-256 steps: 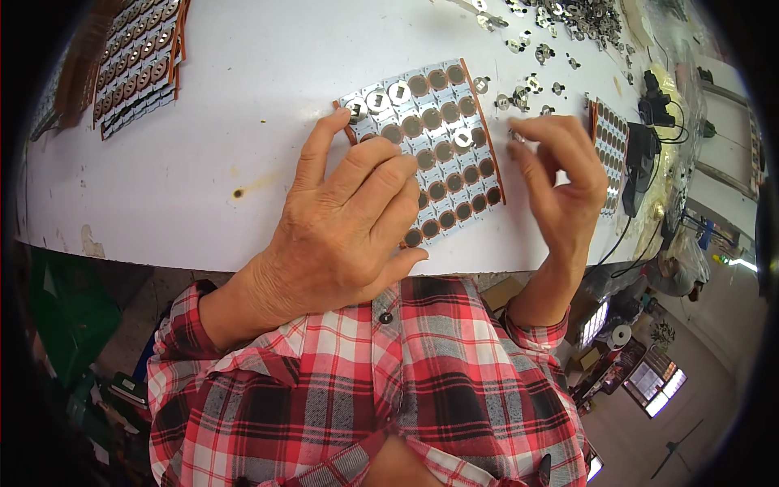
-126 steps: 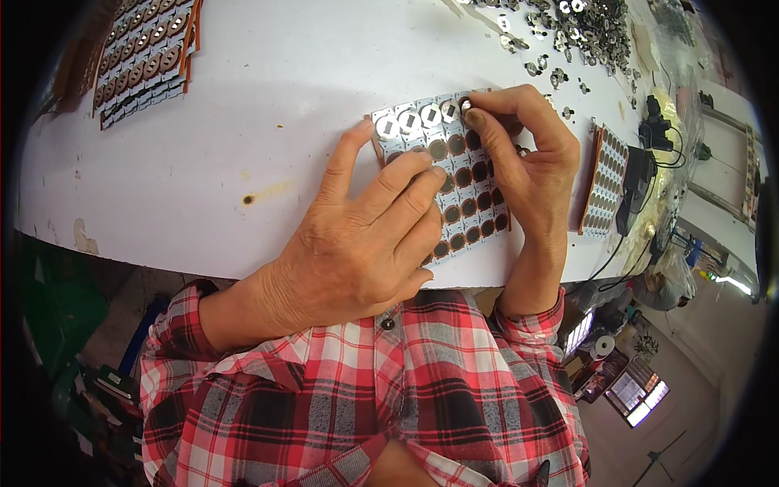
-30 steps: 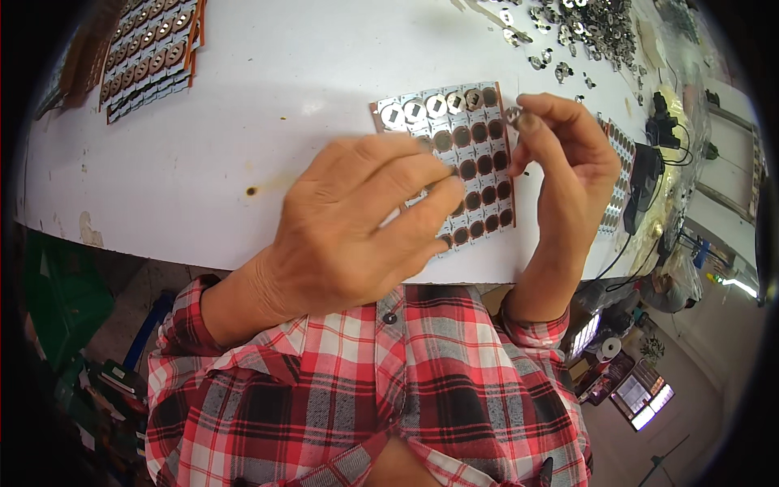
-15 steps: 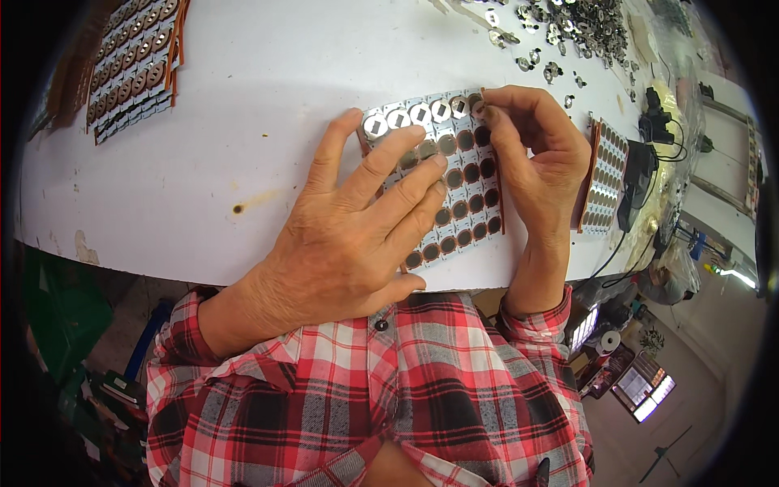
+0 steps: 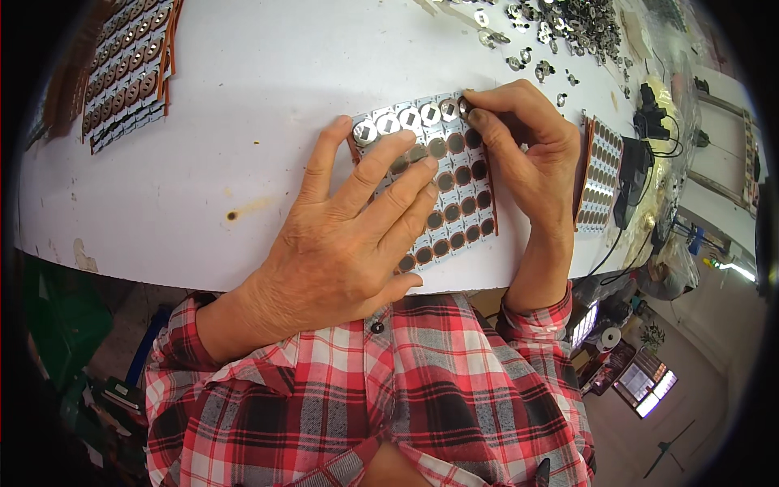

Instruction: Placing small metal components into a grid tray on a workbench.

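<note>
A white panel (image 5: 461,191) with rows of dark round pads and orange-brown side edges lies on the table near its front edge. Shiny round metal clips (image 5: 409,118) fill most of its far row. My left hand (image 5: 333,235) rests across the panel's left part with fingers spread, hiding many pads. At the panel's far right corner, my right hand (image 5: 531,150) pinches a small round metal clip (image 5: 465,106) between thumb and forefinger, at the last pad of that row. Fingertips partly cover this clip.
Loose metal clips (image 5: 578,31) are heaped at the far right, several scattered nearer. Another panel (image 5: 599,174) lies right, beside black adapters and cables (image 5: 637,174). Stacked panels with round metal parts (image 5: 126,73) stand far left. A green container (image 5: 65,312) sits below the table's left edge.
The panel and both hands appear slightly farther left in the view. My right fingers stay at the far right corner, where the clip now shows more plainly. My left hand keeps its spread pose.
</note>
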The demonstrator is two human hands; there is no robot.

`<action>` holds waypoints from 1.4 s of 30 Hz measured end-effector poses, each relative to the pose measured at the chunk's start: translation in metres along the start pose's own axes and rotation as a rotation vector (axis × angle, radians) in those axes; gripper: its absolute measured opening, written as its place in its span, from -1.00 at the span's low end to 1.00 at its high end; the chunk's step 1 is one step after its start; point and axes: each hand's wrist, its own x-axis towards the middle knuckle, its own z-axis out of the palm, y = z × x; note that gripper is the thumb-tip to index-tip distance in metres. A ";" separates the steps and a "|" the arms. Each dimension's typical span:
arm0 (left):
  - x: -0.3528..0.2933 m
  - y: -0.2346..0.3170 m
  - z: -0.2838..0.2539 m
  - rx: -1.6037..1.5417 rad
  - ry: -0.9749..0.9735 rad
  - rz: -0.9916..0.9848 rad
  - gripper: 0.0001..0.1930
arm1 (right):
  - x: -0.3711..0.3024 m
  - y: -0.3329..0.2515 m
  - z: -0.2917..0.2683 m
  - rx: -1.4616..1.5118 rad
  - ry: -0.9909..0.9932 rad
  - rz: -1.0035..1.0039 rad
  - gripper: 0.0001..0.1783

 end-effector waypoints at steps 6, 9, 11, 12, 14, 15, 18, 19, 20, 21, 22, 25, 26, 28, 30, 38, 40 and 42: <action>0.001 -0.001 -0.001 -0.019 -0.001 0.006 -0.14 | -0.005 -0.008 -0.001 -0.212 0.131 -0.053 -0.77; 0.001 -0.001 -0.001 -0.021 0.019 0.002 -0.14 | -0.011 -0.004 -0.015 -0.017 0.576 -0.144 -0.80; 0.001 -0.003 -0.002 -0.032 0.025 -0.004 -0.16 | -0.019 -0.005 -0.030 -0.018 0.692 -0.091 -0.81; 0.000 -0.004 -0.002 -0.038 0.023 0.003 -0.16 | -0.025 -0.003 -0.035 -0.042 0.666 0.000 -0.83; 0.002 -0.004 -0.001 -0.018 0.031 -0.025 -0.16 | -0.034 0.006 -0.035 -0.008 0.590 0.088 -0.85; 0.003 -0.004 -0.003 -0.005 0.021 -0.020 -0.15 | -0.041 0.013 -0.035 -0.096 0.534 0.118 -0.83; 0.003 -0.004 -0.002 -0.023 0.027 -0.018 -0.15 | -0.053 0.009 -0.028 -0.145 0.464 0.163 -0.80; 0.003 -0.005 -0.002 -0.020 0.024 -0.018 -0.15 | -0.054 0.007 -0.024 -0.187 0.434 0.151 -0.80; 0.003 -0.005 -0.002 -0.016 0.023 -0.020 -0.15 | -0.053 0.002 -0.020 -0.228 0.404 0.139 -0.81; 0.003 -0.005 -0.003 -0.012 0.022 -0.021 -0.15 | -0.051 -0.007 -0.015 -0.261 0.368 0.168 -0.81; 0.003 -0.005 -0.003 -0.009 0.021 -0.022 -0.15 | -0.050 -0.004 -0.015 -0.258 0.367 0.168 -0.81; 0.001 -0.005 -0.002 -0.008 0.031 -0.023 -0.13 | -0.050 0.005 -0.015 -0.439 0.345 0.079 -0.79; 0.001 -0.005 -0.002 -0.007 0.030 -0.019 -0.13 | -0.052 0.006 -0.014 -0.435 0.342 0.077 -0.79; 0.000 -0.005 -0.002 0.002 0.029 -0.028 -0.12 | -0.055 0.005 -0.011 -0.297 0.488 0.177 -0.84; -0.001 -0.004 -0.001 -0.022 0.053 -0.015 -0.12 | -0.055 -0.009 -0.004 -0.201 0.491 0.190 -0.88; 0.000 -0.007 0.003 -0.065 0.106 -0.005 -0.13 | -0.060 -0.039 0.036 -0.096 0.175 -0.095 -0.76; -0.002 -0.008 0.005 -0.084 0.130 0.011 -0.13 | -0.057 -0.045 0.042 -0.229 0.141 -0.231 -0.75; -0.004 -0.007 0.008 -0.086 0.169 0.002 -0.12 | -0.060 -0.051 0.037 -0.165 0.029 -0.191 -0.76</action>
